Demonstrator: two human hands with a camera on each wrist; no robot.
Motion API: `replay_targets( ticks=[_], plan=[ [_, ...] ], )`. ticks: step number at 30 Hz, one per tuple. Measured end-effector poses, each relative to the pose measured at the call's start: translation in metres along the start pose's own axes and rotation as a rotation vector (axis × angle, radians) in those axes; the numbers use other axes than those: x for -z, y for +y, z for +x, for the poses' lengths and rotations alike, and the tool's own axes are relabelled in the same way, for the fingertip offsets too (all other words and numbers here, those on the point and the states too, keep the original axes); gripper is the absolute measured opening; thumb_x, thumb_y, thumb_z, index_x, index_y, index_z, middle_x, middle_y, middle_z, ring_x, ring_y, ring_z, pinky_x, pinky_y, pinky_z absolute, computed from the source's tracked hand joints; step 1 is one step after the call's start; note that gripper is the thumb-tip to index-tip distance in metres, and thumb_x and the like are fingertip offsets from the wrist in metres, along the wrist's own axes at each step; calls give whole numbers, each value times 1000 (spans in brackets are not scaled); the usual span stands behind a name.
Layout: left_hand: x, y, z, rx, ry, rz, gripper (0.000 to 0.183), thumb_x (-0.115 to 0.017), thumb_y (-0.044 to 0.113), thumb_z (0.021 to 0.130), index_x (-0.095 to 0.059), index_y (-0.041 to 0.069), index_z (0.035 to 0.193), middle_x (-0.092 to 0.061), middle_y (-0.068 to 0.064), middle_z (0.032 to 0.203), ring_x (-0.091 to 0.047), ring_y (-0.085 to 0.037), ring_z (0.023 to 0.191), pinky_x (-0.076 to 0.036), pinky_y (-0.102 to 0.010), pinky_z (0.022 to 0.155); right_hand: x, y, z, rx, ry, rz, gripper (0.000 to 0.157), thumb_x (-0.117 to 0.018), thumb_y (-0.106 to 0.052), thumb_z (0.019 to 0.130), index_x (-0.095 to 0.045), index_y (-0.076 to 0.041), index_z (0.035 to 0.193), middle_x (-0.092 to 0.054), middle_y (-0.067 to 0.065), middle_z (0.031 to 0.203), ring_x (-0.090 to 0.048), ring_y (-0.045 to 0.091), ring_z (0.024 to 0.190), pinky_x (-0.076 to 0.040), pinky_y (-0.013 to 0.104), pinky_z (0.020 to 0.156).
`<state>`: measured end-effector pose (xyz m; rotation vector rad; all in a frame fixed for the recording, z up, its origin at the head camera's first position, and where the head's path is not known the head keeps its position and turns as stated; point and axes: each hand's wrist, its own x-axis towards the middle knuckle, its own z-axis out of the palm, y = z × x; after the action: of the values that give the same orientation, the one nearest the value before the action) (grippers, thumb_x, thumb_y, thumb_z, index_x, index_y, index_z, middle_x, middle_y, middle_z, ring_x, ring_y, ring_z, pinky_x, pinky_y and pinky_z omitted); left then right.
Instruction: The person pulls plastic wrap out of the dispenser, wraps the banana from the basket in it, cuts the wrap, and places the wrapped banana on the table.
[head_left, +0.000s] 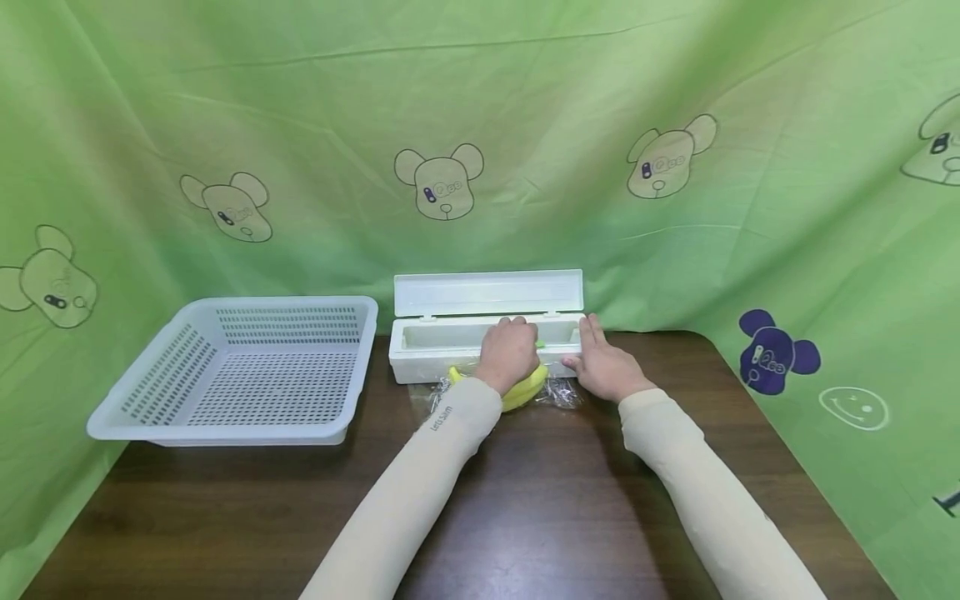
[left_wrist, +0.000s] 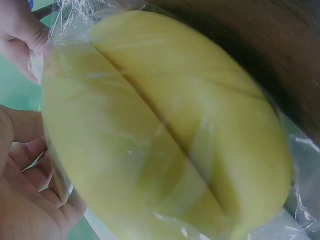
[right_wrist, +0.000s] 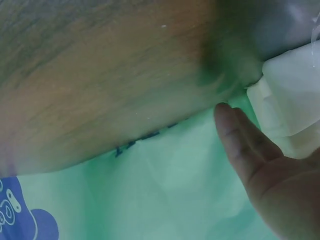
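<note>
A long white box [head_left: 420, 367] lies at the table's back with its hinged lid [head_left: 487, 293] raised. Close in front sits a yellow banana bunch [left_wrist: 165, 125] under clear plastic wrap [head_left: 558, 392]. My left hand [head_left: 510, 354] reaches over the bananas to the box's front rim, its fingers curled. By its thumb shows a small green piece [head_left: 540, 343], which the hand appears to grip; the fingertips are partly hidden. At the box's right end my right hand [head_left: 611, 371] rests with straight fingers [right_wrist: 245, 145] along the side and its thumb toward the front face.
To the left stands a white perforated basket [head_left: 356, 367]. A green curtain [head_left: 525, 100] with printed bear heads hangs right behind the box and along both sides of the brown wooden table [head_left: 555, 517].
</note>
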<state>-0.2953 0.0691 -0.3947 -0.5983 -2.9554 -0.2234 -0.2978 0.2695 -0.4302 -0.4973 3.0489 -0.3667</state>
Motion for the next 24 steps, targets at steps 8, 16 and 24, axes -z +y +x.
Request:
replay_targets(
  ticks=[8, 16, 24],
  plan=[
    [3, -5, -3, 11, -12, -11, 21, -65, 12, 89, -73, 16, 107, -63, 3, 100, -53, -15, 86, -47, -28, 77, 0, -4, 0, -11, -30, -5, 83, -41, -39, 108, 3, 15, 153, 7, 35, 160, -38, 52, 134, -45, 59, 98],
    [4, -10, -5, 6, -3, 1, 23, -65, 13, 90, -74, 16, 111, -65, 2, 104, -55, -16, 89, -48, -30, 79, 1, -6, -1, -16, -38, 3, 83, -41, -38, 108, 4, 15, 153, 8, 35, 160, -41, 52, 132, -45, 59, 99],
    [6, -15, -8, -2, -18, 4, 22, -67, 13, 90, -73, 15, 112, -65, 2, 104, -55, -17, 90, -49, -30, 79, 2, -6, -1, -33, -47, 11, 82, -42, -36, 108, 3, 14, 153, 8, 34, 161, -34, 50, 138, -42, 58, 102]
  ],
)
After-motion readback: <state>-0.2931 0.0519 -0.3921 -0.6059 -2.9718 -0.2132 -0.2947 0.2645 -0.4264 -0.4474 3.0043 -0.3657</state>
